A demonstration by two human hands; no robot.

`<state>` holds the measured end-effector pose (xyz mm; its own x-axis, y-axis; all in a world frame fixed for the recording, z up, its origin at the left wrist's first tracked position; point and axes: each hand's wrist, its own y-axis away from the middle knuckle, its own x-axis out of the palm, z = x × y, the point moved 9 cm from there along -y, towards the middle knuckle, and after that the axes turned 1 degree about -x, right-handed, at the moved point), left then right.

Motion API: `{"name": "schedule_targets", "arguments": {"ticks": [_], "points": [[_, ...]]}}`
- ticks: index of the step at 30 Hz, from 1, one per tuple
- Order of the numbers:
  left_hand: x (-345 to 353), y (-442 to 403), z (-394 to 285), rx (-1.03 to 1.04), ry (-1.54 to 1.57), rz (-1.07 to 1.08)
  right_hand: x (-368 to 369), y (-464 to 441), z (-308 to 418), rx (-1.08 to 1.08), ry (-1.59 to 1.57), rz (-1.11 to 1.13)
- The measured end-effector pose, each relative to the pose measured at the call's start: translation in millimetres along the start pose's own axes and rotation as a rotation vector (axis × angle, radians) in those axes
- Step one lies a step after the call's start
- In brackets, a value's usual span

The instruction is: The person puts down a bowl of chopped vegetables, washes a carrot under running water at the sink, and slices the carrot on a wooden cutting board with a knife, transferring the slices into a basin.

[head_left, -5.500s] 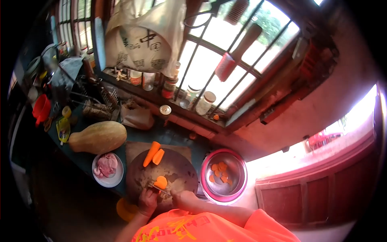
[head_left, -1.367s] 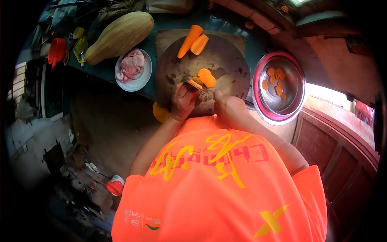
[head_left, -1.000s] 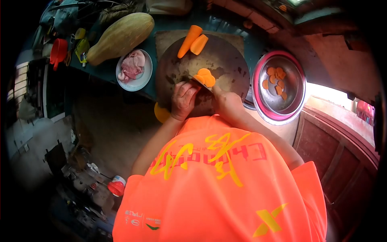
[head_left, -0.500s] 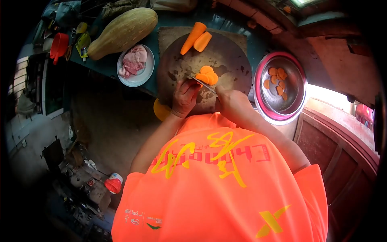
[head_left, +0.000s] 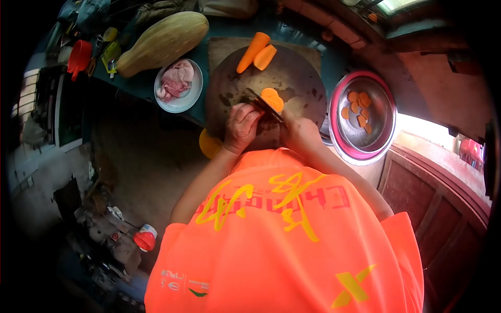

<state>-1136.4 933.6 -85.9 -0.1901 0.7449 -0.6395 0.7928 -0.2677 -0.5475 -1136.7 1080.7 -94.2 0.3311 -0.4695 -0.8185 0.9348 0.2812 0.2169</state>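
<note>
On the round dark chopping board [head_left: 308,73], my right hand [head_left: 301,134] grips a knife [head_left: 265,106] by its handle, the blade slanting up and left. My left hand [head_left: 243,125] is closed beside the blade, its fingers curled on a carrot piece that fingers and knife mostly hide. Thin carrot slices [head_left: 272,99] lie overlapping just beyond the blade. Farther back on the board rest a long carrot piece [head_left: 253,52] and a shorter cut piece [head_left: 265,57].
To the right, a metal basin [head_left: 376,120] inside a pink-rimmed one holds several carrot slices [head_left: 364,99]. A plate [head_left: 195,98] of raw meat [head_left: 176,78] stands left of the board. Behind it lie a large gourd [head_left: 164,44] and a red scoop [head_left: 79,58].
The knife blade has shifted and turned more upright, now hiding part of the slices. Both hands stay close together at the board's near side. The whole view has shifted slightly.
</note>
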Motion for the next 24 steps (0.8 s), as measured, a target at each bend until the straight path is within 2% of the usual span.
{"name": "schedule_targets", "arguments": {"ticks": [7, 13, 16, 18, 24], "points": [[0, 2, 4, -0.08, 0.001, 0.011, -19, 9, 8, 0.035, -0.069, 0.097], [1, 4, 3, -0.048, -0.005, 0.004, -12, 11, 12, -0.004, -0.042, 0.151], [0, 4, 4, -0.055, 0.004, 0.005, -10, 8, 16, -0.049, 0.02, 0.15], [1, 5, 5, -0.049, 0.001, -0.007, -1, 5, 19, -0.058, 0.223, 0.188], [0, 5, 4, -0.042, -0.032, 0.003, 11, -6, 18, 0.028, 0.121, 0.273]]}}
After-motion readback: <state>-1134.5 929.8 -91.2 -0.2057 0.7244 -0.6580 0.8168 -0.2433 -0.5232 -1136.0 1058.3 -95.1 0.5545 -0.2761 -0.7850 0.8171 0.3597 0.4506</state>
